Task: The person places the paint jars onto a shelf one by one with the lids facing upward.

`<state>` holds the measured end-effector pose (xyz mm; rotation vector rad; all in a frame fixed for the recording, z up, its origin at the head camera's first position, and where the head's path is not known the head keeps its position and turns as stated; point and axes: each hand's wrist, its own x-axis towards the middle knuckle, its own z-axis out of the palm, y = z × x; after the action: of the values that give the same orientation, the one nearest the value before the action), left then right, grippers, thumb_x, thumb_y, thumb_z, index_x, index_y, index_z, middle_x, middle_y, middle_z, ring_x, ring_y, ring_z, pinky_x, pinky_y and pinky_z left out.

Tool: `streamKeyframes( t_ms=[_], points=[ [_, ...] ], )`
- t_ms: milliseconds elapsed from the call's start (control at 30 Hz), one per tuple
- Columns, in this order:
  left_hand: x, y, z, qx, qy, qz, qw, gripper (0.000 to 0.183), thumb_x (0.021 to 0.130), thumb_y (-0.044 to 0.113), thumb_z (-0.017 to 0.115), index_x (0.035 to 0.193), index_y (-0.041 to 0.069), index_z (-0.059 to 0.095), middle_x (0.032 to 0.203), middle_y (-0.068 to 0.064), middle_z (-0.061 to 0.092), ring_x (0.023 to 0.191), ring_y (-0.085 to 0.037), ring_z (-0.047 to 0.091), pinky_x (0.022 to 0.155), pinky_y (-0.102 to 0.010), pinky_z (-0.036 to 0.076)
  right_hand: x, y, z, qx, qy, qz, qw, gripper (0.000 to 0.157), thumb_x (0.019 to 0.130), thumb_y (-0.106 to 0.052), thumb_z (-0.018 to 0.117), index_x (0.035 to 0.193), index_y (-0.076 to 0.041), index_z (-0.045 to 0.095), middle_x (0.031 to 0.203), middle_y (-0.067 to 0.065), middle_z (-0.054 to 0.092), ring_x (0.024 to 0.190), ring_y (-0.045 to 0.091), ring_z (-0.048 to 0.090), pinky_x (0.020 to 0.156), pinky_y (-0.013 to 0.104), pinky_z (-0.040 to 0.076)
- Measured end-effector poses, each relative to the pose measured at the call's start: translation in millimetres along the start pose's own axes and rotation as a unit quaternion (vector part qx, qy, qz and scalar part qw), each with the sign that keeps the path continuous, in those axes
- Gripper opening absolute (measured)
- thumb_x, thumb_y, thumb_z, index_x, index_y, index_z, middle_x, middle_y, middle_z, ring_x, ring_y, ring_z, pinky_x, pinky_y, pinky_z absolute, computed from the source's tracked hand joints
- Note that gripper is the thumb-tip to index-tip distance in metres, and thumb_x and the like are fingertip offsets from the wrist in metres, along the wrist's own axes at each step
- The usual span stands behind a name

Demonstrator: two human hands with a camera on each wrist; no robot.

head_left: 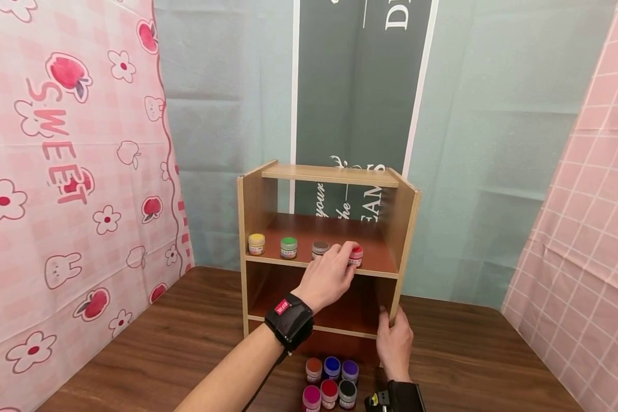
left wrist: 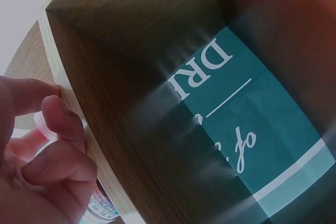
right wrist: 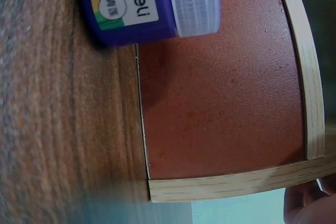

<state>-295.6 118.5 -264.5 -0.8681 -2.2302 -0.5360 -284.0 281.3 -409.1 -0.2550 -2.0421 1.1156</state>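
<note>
My left hand (head_left: 328, 277) pinches a red paint jar (head_left: 357, 257) at the right front of the upper board of a small wooden shelf (head_left: 408, 229). Whether the jar's base touches the board is hard to tell. In the left wrist view, curled fingers partly hide the jar. To its left on that board stand a yellow paint jar (head_left: 256, 245), a green paint jar (head_left: 288, 248) and a dark brownish paint jar (head_left: 320, 249), partly behind the hand. Lower down, my right hand (head_left: 395, 342) grips the front edge of the shelf's right side panel.
Two rows of paint jars stand on the wooden table (head_left: 468, 349) before the shelf, among them a blue jar (head_left: 332, 367), a magenta jar (head_left: 311, 397) and a purple jar (right wrist: 131, 9). A pink printed cloth (head_left: 98, 240) hangs at left, a pink checked one (head_left: 561, 229) at right.
</note>
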Motion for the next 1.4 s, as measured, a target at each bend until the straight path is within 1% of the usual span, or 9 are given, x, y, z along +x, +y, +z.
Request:
streamKeyframes(
  t_ms=[133,400,567,900,1033,1100,1300,1400],
  points=[
    [0.3,0.3,0.3,0.002,-0.006,-0.005,1.0000,0.038,0.089,0.024,0.058,0.124,0.013,0.050,0.100,-0.006,0.064,0.082,-0.016,0.062,0.066,-0.030,0.054,0.4,0.1,0.0,-0.004,-0.001,0.001,1.000,0.035,0.098,-0.028,0.043,0.116,-0.001,0.056,0.091,0.018,0.058,0.080,0.030,0.051,0.065,0.041,0.035],
    [0.4,0.5,-0.1,-0.002,-0.011,-0.009,0.9999,0.038,0.089,0.025,0.058,0.125,0.014,0.050,0.100,-0.006,0.064,0.083,-0.016,0.061,0.068,-0.030,0.054,0.1,-0.3,-0.5,0.000,-0.008,0.004,1.000,0.038,0.098,-0.028,0.042,0.120,-0.001,0.055,0.099,0.021,0.059,0.086,0.033,0.055,0.068,0.043,0.038],
    [0.1,0.8,-0.3,-0.001,-0.008,-0.007,0.9999,0.039,0.089,0.024,0.059,0.125,0.014,0.050,0.100,-0.006,0.064,0.083,-0.017,0.062,0.067,-0.030,0.054,0.0,-0.4,-0.9,0.001,-0.008,0.004,1.000,0.038,0.098,-0.029,0.042,0.120,-0.001,0.055,0.100,0.021,0.059,0.086,0.033,0.055,0.068,0.043,0.038],
    [0.6,1.1,-0.8,-0.005,-0.013,-0.012,0.9998,0.040,0.089,0.025,0.059,0.126,0.014,0.049,0.101,-0.006,0.064,0.084,-0.017,0.062,0.067,-0.031,0.055,-0.3,-0.6,-1.1,0.002,-0.009,0.004,1.000,0.037,0.098,-0.029,0.042,0.120,-0.002,0.055,0.096,0.019,0.059,0.084,0.031,0.054,0.067,0.042,0.037],
    [0.5,0.9,-1.3,-0.009,-0.017,-0.013,0.9997,0.040,0.089,0.026,0.058,0.126,0.013,0.049,0.101,-0.006,0.064,0.084,-0.017,0.061,0.068,-0.031,0.054,-0.1,-0.6,-0.7,0.000,-0.004,0.002,1.000,0.037,0.098,-0.029,0.042,0.118,-0.001,0.055,0.091,0.018,0.057,0.080,0.030,0.052,0.065,0.041,0.036],
    [0.0,0.6,-1.9,-0.010,-0.021,-0.017,0.9996,0.042,0.089,0.026,0.058,0.127,0.013,0.048,0.102,-0.006,0.063,0.085,-0.016,0.061,0.069,-0.031,0.054,-0.2,-0.5,-0.3,-0.001,-0.004,0.002,1.000,0.035,0.098,-0.029,0.042,0.115,-0.002,0.056,0.084,0.017,0.053,0.075,0.028,0.048,0.064,0.039,0.033],
    [-0.9,-0.2,-3.5,-0.034,-0.030,-0.030,0.9985,0.048,0.088,0.026,0.059,0.131,0.012,0.044,0.105,-0.008,0.059,0.084,-0.016,0.060,0.068,-0.030,0.054,0.0,0.0,-0.1,-0.010,-0.001,-0.003,1.000,0.031,0.098,-0.027,0.043,0.110,-0.002,0.056,0.079,0.013,0.049,0.071,0.026,0.044,0.062,0.038,0.031],
    [-1.7,-0.6,-4.6,-0.046,-0.031,-0.028,0.9980,0.050,0.087,0.027,0.059,0.133,0.013,0.043,0.108,-0.008,0.055,0.080,-0.014,0.059,0.065,-0.028,0.053,-0.1,0.3,-0.1,-0.010,-0.001,0.000,1.000,0.031,0.098,-0.027,0.043,0.110,-0.002,0.056,0.079,0.013,0.049,0.070,0.026,0.045,0.061,0.037,0.031]
  ],
)
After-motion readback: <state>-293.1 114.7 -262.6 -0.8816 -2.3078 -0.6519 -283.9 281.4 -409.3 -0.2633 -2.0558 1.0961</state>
